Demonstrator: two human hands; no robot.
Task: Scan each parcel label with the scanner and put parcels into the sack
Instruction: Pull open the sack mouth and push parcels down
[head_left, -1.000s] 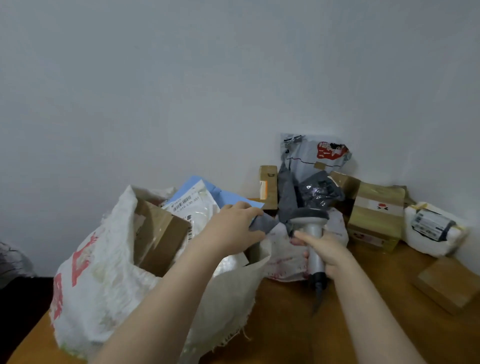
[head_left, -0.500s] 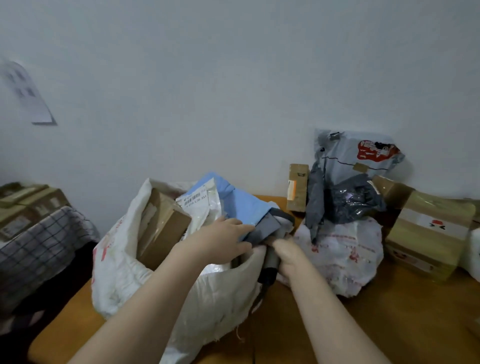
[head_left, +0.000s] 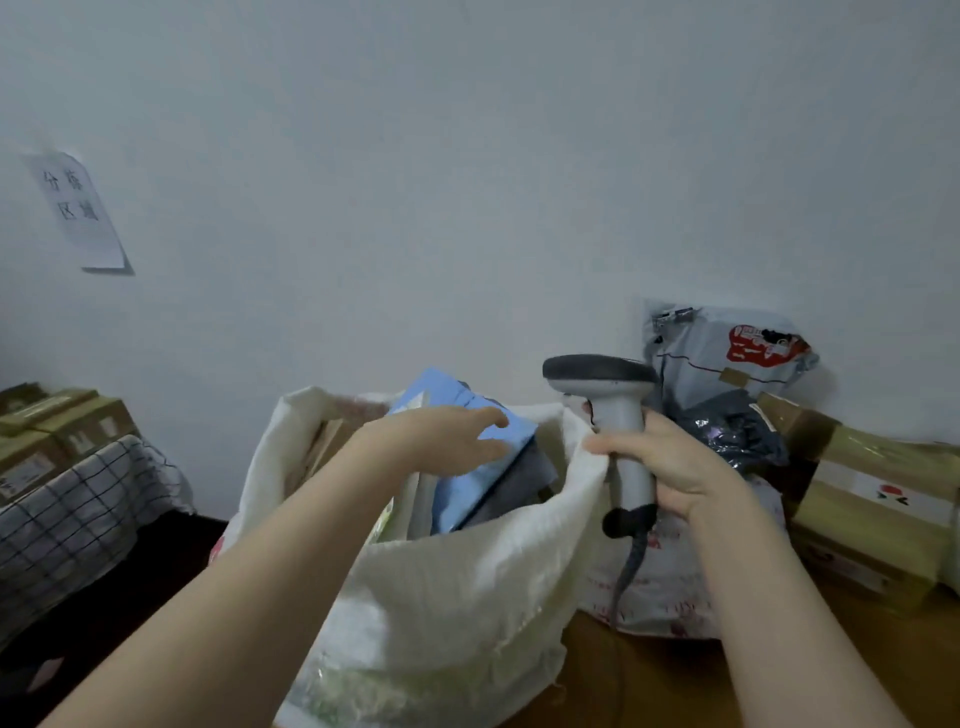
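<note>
Held one scanner (head_left: 613, 410) upright in the right hand (head_left: 670, 462) at the right rim of one white sack (head_left: 467, 597); held the left hand (head_left: 441, 439) flat over the sack's mouth.

Wrapped right fingers round the grey handle, dark head on top, cable hanging outside the sack's right wall. Stretched left fingers straight, grasping nothing, across one blue parcel (head_left: 467, 493) tilted inside the sack; could not tell whether touching it. Counted two more inside: one grey parcel (head_left: 519, 478) just beneath the blue, one brown carton (head_left: 322, 441) by the sack's left wall. Counted right of the sack, on the wooden table (head_left: 649, 680), three bags: pale grey bag (head_left: 727, 358) against the wall, dark bag (head_left: 737, 431), white printed bag (head_left: 670, 587) touching the sack. Counted farther right one small carton (head_left: 795, 421) and one large taped carton (head_left: 878, 514).
</note>
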